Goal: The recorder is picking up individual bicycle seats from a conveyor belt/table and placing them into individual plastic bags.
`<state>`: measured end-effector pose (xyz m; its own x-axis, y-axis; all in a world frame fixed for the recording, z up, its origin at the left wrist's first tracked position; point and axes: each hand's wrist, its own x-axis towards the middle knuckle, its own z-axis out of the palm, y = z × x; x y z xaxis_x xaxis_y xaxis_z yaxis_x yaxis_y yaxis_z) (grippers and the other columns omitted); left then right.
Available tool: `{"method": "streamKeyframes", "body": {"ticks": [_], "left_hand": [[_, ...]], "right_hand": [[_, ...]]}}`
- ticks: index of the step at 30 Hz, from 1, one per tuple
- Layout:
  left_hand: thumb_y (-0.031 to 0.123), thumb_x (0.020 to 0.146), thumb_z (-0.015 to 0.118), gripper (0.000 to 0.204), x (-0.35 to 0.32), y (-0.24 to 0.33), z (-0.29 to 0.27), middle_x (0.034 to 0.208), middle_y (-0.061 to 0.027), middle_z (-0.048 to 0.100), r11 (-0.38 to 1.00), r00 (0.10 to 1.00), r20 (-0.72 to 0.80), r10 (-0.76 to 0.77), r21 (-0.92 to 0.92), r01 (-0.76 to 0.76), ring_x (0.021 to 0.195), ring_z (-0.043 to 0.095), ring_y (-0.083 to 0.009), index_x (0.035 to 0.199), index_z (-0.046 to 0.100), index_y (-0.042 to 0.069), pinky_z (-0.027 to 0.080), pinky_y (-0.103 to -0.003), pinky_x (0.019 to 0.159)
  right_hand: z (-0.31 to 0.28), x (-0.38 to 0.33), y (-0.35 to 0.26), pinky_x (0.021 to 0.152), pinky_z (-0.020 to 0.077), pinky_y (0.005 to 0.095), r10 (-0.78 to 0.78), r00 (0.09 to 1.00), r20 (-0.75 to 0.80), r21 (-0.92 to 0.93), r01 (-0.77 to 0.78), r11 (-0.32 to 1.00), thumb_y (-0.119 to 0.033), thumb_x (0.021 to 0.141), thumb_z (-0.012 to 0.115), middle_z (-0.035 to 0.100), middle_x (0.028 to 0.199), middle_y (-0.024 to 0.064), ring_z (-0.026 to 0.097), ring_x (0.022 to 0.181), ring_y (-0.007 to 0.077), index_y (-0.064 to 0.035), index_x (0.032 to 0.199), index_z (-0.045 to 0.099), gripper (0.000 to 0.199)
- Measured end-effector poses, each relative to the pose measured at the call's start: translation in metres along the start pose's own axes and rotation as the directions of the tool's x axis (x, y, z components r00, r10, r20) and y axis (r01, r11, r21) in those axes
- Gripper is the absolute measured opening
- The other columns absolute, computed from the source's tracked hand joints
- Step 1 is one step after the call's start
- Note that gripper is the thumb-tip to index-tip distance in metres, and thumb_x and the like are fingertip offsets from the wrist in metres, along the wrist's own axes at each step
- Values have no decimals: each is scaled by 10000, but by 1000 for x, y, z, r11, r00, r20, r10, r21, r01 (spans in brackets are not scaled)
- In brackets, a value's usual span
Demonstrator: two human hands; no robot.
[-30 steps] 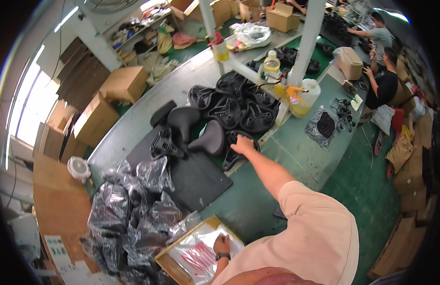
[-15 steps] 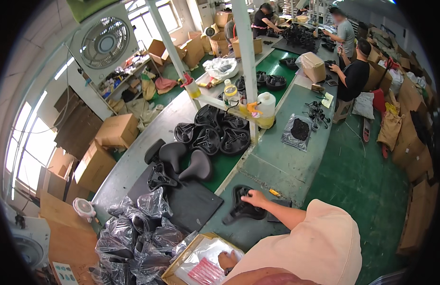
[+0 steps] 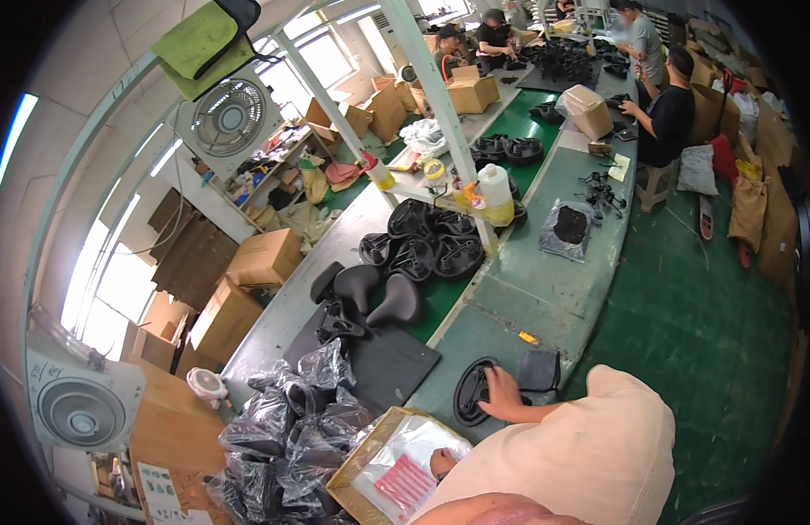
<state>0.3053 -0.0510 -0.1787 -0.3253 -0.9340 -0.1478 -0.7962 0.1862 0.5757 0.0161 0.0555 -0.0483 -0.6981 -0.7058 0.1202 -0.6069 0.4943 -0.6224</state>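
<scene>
A black bicycle saddle (image 3: pixel 467 395) lies on the green worktable in front of me, its rim and hollow underside partly showing. My right hand (image 3: pixel 503 394) rests over its right side, fingers curved onto it. My left hand (image 3: pixel 442 461) is at the cardboard box (image 3: pixel 366 440), near its right edge, with the fingers curled and partly hidden. Clear plastic bags with red print (image 3: pixel 403 481) fill that box. A flat black square piece (image 3: pixel 539 371) lies just right of the saddle.
Plastic-wrapped saddles (image 3: pixel 287 429) are heaped left of the box. Beyond a black mat (image 3: pixel 392 363) stand bare saddles (image 3: pixel 414 245). A yellow cutter (image 3: pixel 528 337) lies on the table. A post (image 3: pixel 440 105) rises there; a co-worker (image 3: pixel 672 105) sits farther right.
My right hand has turned the saddle, so its hollow side shows more. My left hand has shifted slightly toward the box's far right edge. The view has tilted.
</scene>
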Motion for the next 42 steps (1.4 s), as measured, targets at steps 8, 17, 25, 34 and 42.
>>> {"method": "streamKeyframes", "body": {"ticks": [8, 17, 25, 34, 42], "left_hand": [[78, 1017, 687, 146, 7, -55, -36, 994, -73, 781, 453, 884, 300, -360, -772, 446, 853, 746, -235, 1149, 731, 33, 622, -389, 765], [249, 1094, 677, 151, 2, -62, -123, 979, -32, 748, 58, 768, 624, -143, -769, 636, 888, 715, -214, 1124, 706, 103, 609, -433, 859], [240, 1128, 619, 241, -12, -7, -172, 1058, -82, 759, 345, 946, 310, -97, -881, 324, 915, 731, -225, 1157, 720, 24, 616, -372, 819], [174, 1085, 670, 265, -43, 119, -180, 1068, -102, 777, 710, 880, 423, 217, -687, 155, 889, 744, -177, 1166, 750, -66, 629, -311, 828], [236, 1139, 550, 269, -37, 27, -284, 1165, -97, 800, -416, 957, 289, 37, -866, 278, 1151, 728, -211, 1224, 724, 49, 589, -396, 1014]], "right_hand": [[51, -41, 75, 1111, 451, 570, 325, 902, 285, -242, -260, 935, -468, 689, 981, 564, 1455, 262, 516, 1391, 421, 11, 1651, 289, 1278], [43, -7, 48, 922, 588, 457, 252, 529, 810, 275, -722, 635, -574, 692, 979, 720, 1321, 188, 713, 1141, 277, 36, 1344, 676, 943], [-46, -58, -58, 712, 645, 344, -240, 795, 557, 823, -491, 284, -347, 959, 843, 661, 1145, 68, 736, 897, 227, -142, 1565, 400, 778], [-70, -29, -115, 629, 637, 361, -528, 208, 824, 279, -959, 58, -320, 1071, 702, 768, 1155, 185, 753, 772, 268, -18, 1389, 589, 452], [-110, -28, -116, 672, 611, 387, -441, 570, 693, 541, -816, -204, -272, 1063, 706, 736, 1131, 158, 739, 884, 256, -11, 1365, 619, 409]]}}
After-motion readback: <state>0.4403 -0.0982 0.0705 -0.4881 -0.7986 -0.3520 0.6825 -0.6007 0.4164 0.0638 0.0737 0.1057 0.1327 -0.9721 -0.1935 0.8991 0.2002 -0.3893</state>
